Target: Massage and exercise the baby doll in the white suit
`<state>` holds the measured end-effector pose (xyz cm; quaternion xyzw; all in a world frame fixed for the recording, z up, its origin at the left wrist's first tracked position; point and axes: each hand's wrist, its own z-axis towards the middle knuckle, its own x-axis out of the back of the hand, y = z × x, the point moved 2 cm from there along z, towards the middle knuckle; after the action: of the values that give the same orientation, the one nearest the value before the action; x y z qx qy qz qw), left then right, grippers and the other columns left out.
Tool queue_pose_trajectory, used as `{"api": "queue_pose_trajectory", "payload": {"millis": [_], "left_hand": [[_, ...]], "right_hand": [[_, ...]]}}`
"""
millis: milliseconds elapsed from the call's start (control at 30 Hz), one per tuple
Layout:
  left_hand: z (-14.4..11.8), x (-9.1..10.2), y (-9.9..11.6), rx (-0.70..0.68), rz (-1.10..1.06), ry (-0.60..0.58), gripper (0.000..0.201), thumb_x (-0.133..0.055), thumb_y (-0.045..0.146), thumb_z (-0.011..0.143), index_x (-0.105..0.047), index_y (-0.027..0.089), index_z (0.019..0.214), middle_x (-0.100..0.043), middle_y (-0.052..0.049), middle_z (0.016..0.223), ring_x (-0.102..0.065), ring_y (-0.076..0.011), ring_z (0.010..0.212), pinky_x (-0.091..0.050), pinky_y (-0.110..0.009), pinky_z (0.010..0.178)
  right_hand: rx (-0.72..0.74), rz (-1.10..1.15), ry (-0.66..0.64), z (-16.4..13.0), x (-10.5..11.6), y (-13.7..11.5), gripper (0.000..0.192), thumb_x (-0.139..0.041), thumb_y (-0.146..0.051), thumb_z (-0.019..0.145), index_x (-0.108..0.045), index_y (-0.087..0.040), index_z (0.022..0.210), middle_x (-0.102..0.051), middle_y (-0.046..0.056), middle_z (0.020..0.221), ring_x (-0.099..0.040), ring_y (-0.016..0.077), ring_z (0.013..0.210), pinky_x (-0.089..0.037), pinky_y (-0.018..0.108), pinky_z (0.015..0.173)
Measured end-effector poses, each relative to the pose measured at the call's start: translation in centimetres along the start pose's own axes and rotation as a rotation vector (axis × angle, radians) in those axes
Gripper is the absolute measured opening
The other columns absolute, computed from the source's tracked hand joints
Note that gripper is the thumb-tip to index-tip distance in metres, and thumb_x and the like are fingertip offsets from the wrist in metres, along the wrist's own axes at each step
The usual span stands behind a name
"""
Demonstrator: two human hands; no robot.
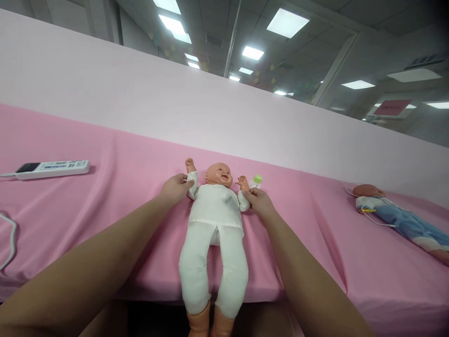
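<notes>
Baby doll (215, 220) in white lies face-up at frame centre on the pink sheet (105, 196), feet nearest; left hand (175, 188) pinches its sleeve cuff; right hand (260, 200) pinches the other sleeve beside a green-capped bottle (257, 180)

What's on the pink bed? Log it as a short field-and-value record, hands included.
surface: pink sheet, pink wall behind
main doll: baby doll in white suit, on its back, legs over the near edge
left hand: left hand grips the doll's sleeve
right hand: right hand pinches the doll's other sleeve
beside doll: small bottle with green cap
far left: white remote
far right: second doll in blue, lying down
</notes>
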<state>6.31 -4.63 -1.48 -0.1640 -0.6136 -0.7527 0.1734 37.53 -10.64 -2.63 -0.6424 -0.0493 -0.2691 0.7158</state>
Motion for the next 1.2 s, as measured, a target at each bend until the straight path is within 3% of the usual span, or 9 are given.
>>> {"api": "queue_pose_trajectory", "payload": {"millis": [200, 367, 533, 800, 1067, 1200], "left_hand": [[0.1, 0.0, -0.2, -0.007, 0.024, -0.005, 0.024, -0.059, 0.045, 0.078, -0.063, 0.021, 0.083, -0.067, -0.001, 0.071, -0.061, -0.0171, 0.062, -0.042, -0.025, 0.053], [-0.1, -0.2, 0.0, -0.071, 0.035, -0.047, 0.032, -0.059, 0.048, 0.080, -0.070, 0.027, 0.101, -0.072, 0.001, 0.081, -0.066, -0.0174, 0.070, -0.046, -0.025, 0.060], [-0.4, -0.5, 0.3, -0.089, 0.039, -0.091, 0.037, -0.062, 0.047, 0.079, -0.072, 0.029, 0.110, -0.074, 0.001, 0.088, -0.069, -0.0186, 0.076, -0.050, -0.024, 0.066], [-0.8, -0.3, 1.1, -0.145, 0.102, -0.115, 0.035, -0.059, 0.047, 0.081, -0.072, 0.031, 0.110, -0.075, 0.002, 0.085, -0.069, -0.0191, 0.077, -0.050, -0.025, 0.067], [-0.2, -0.3, 0.0, -0.069, 0.044, -0.061, 0.037, -0.061, 0.047, 0.079, -0.072, 0.030, 0.110, -0.074, 0.001, 0.088, -0.069, -0.0182, 0.076, -0.049, -0.024, 0.065], [-0.1, -0.2, -0.1, -0.061, 0.015, -0.049, 0.035, -0.061, 0.048, 0.079, -0.072, 0.028, 0.105, -0.071, 0.001, 0.079, -0.066, -0.0174, 0.070, -0.046, -0.025, 0.060]], "right_hand": [[-0.015, 0.030, -0.013, -0.2, -0.1, -0.3, 0.044, -0.069, -0.063, 0.070, -0.062, -0.020, 0.078, -0.062, 0.002, 0.073, -0.054, 0.0171, 0.064, -0.042, 0.028, 0.057], [0.054, 0.071, -0.077, -0.5, -0.3, -1.3, 0.041, -0.076, -0.054, 0.067, -0.069, -0.020, 0.090, -0.066, 0.003, 0.080, -0.058, 0.0182, 0.071, -0.045, 0.029, 0.064], [0.080, 0.045, -0.057, -0.8, -0.4, -1.7, 0.044, -0.077, -0.054, 0.065, -0.073, -0.020, 0.092, -0.067, 0.003, 0.078, -0.060, 0.0206, 0.073, -0.046, 0.031, 0.064], [0.128, 0.048, -0.098, -1.1, -0.6, -2.1, 0.048, -0.078, -0.054, 0.063, -0.076, -0.021, 0.098, -0.068, 0.005, 0.079, -0.059, 0.0222, 0.077, -0.046, 0.032, 0.066], [0.083, 0.057, -0.054, -0.5, -0.5, -1.3, 0.045, -0.075, -0.057, 0.067, -0.073, -0.020, 0.091, -0.066, 0.004, 0.078, -0.058, 0.0203, 0.073, -0.046, 0.030, 0.064], [0.038, 0.078, -0.026, 0.0, -0.3, -0.4, 0.044, -0.072, -0.060, 0.068, -0.070, -0.019, 0.086, -0.064, 0.003, 0.076, -0.056, 0.0182, 0.068, -0.044, 0.029, 0.060]]}}
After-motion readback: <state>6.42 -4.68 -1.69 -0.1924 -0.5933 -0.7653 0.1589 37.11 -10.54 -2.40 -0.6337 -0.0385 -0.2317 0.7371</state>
